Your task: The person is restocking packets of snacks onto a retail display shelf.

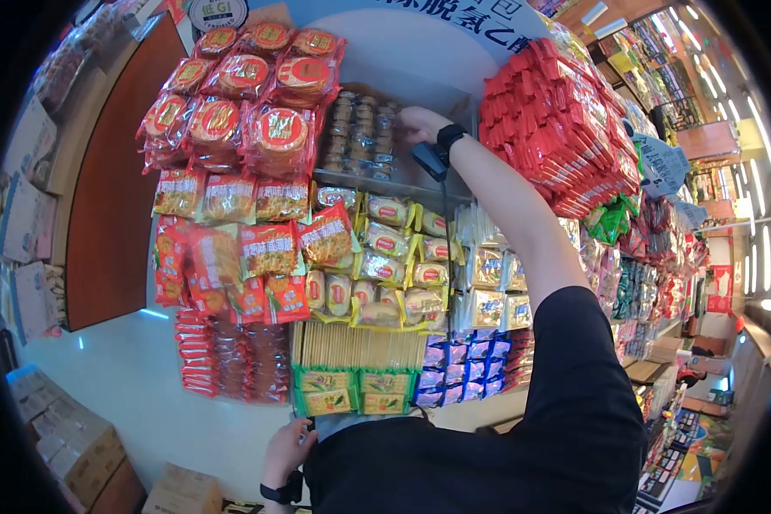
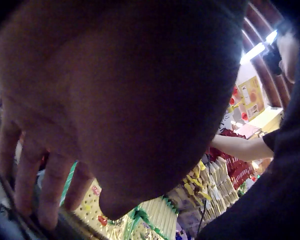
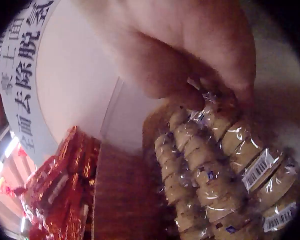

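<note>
Rows of clear-wrapped round brown pastries [image 1: 360, 128] fill a clear bin at the back of the display. The right hand [image 1: 420, 127] reaches into the bin's right side. In the right wrist view its thumb and fingers [image 3: 190, 60] curl down onto the top end of one row of pastries [image 3: 235, 145], pinching a wrapped piece there. The left hand [image 1: 291, 445] hangs low by the display's front edge, near green-edged packets [image 1: 355, 392]. Seen close in the left wrist view, the left hand [image 2: 90, 110] has loosely extended fingers and holds nothing visible.
Red-labelled round packs [image 1: 248, 94] are stacked left of the bin, and red packets [image 1: 548, 120] are heaped to its right. Yellow-edged packs [image 1: 385, 248] lie in front. A brown panel [image 1: 120, 188] stands at the left, with cardboard boxes [image 1: 68, 428] on the floor.
</note>
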`<action>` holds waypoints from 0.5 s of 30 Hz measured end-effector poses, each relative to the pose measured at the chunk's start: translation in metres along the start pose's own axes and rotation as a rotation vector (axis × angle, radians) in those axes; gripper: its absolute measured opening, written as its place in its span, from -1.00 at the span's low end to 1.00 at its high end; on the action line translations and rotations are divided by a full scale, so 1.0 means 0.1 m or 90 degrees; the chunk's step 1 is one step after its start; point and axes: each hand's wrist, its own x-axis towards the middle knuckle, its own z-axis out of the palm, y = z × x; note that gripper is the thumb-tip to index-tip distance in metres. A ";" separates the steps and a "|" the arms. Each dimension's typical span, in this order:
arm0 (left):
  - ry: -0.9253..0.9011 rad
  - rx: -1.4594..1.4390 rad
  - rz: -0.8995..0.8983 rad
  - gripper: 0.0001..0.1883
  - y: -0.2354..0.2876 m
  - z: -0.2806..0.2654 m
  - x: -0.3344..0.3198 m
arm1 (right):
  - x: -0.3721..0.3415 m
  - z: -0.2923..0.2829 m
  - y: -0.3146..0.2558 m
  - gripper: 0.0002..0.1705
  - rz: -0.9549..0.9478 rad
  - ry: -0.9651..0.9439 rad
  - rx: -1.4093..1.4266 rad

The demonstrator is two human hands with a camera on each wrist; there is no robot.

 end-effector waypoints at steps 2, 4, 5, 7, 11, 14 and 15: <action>0.001 -0.003 -0.003 -0.65 -0.01 0.02 0.02 | -0.01 -0.05 -0.07 -0.80 0.019 -0.025 0.033; -0.003 -0.001 -0.007 -0.66 -0.01 0.04 0.02 | -0.33 0.13 -0.18 -0.79 0.001 0.017 0.088; -0.009 -0.008 0.000 -0.67 0.04 0.01 0.02 | -0.40 0.20 -0.21 -0.79 -0.018 0.020 0.104; 0.003 -0.001 0.011 -0.66 0.05 0.01 0.01 | -0.41 0.29 -0.23 -0.78 -0.034 0.002 0.112; 0.022 0.001 0.008 -0.66 0.06 -0.02 -0.05 | -0.07 0.08 -0.12 -0.65 0.016 -0.069 0.061; 0.021 0.004 0.006 -0.64 0.00 0.01 -0.05 | -0.25 0.03 -0.19 -0.46 0.075 -0.031 -0.081; 0.020 0.001 0.000 -0.64 0.00 0.02 -0.06 | -0.39 0.08 -0.25 -0.39 0.093 -0.003 -0.142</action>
